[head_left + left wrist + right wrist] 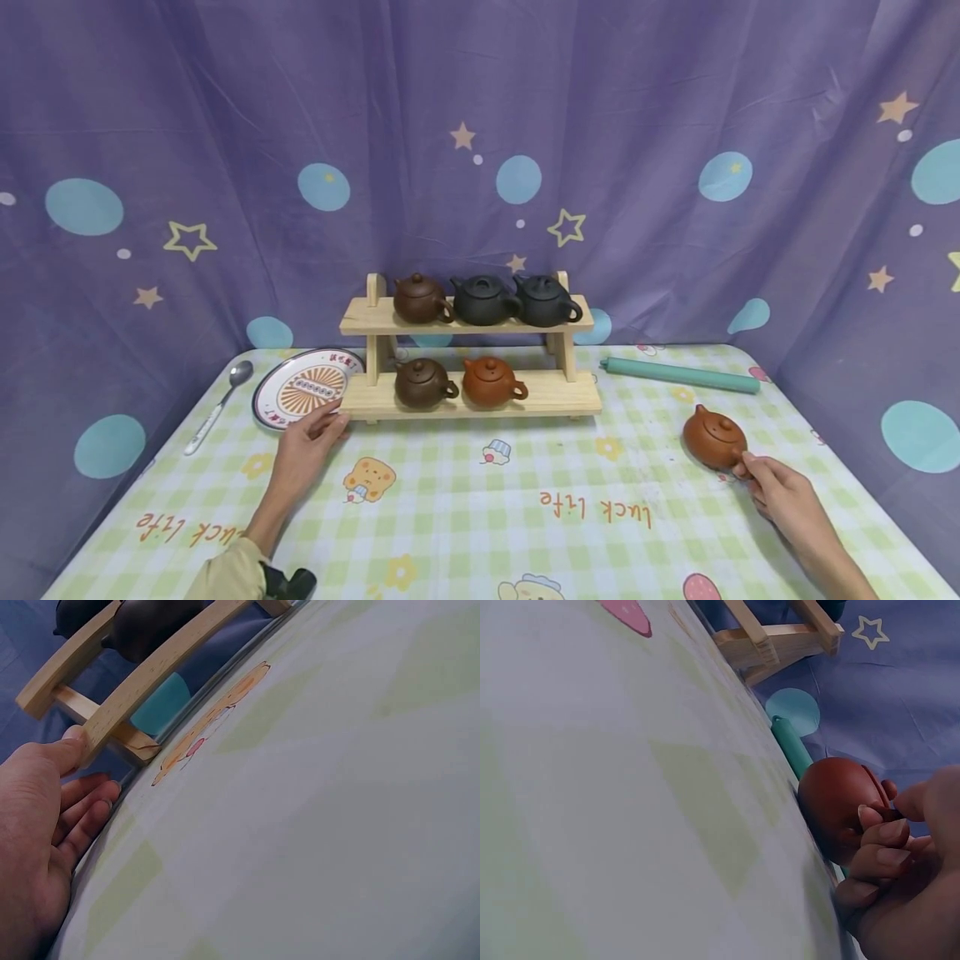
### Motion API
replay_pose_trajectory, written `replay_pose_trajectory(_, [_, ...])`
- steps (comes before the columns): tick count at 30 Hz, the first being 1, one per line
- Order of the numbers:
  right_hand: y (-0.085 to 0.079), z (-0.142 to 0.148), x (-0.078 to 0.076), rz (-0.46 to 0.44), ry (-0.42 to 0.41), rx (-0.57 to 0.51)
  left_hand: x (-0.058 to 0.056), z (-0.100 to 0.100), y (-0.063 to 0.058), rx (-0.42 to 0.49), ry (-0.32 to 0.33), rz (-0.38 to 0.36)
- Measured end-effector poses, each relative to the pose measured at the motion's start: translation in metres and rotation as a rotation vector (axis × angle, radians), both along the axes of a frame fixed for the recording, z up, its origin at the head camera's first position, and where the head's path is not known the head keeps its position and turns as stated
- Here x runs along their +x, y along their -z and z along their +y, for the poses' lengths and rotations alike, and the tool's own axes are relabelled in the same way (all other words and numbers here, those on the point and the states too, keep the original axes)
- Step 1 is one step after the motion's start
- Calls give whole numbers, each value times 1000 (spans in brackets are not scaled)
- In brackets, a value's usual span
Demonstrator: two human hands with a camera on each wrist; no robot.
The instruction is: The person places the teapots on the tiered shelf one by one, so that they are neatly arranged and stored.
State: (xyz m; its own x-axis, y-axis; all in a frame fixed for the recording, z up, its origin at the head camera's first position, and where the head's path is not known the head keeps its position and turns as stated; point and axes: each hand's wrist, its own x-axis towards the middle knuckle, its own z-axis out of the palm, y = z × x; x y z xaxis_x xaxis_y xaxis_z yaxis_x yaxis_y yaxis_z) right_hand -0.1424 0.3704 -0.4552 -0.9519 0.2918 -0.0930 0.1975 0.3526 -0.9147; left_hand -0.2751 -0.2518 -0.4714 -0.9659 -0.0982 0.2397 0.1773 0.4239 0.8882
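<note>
My right hand [787, 500] pinches the handle of a reddish-brown clay teapot [714, 438] at the right of the table. In the right wrist view, the fingers curl about that handle, with the teapot's round body close over the cloth. At the left end of a two-tier wooden display rack [472, 407], my left hand [303, 446] grips the lower board, thumb on its edge and other fingers below. On the lower tier sit a dark brown teapot [422, 385] and an orange-brown teapot [489, 383]. The upper tier bears a brown teapot [418, 300] and two black teapots [480, 302].
A white patterned plate [273, 392] lies left of the rack, partly behind the left hand. Farther left is a metal spoon [217, 417] with a pale handle. A green rolled cylinder [682, 375] lies behind the held teapot. A purple curtain [637, 100] surrounds the checked tablecloth [480, 500].
</note>
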Motion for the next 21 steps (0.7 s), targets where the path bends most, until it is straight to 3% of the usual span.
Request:
replay_pose_trajectory(12, [5,-8,1,90,97,55,0,-1,0,4,11,5])
replay_pose_trajectory(21, [5,-15,0,129,66,-15,1,1,-3,-10,-14,-32])
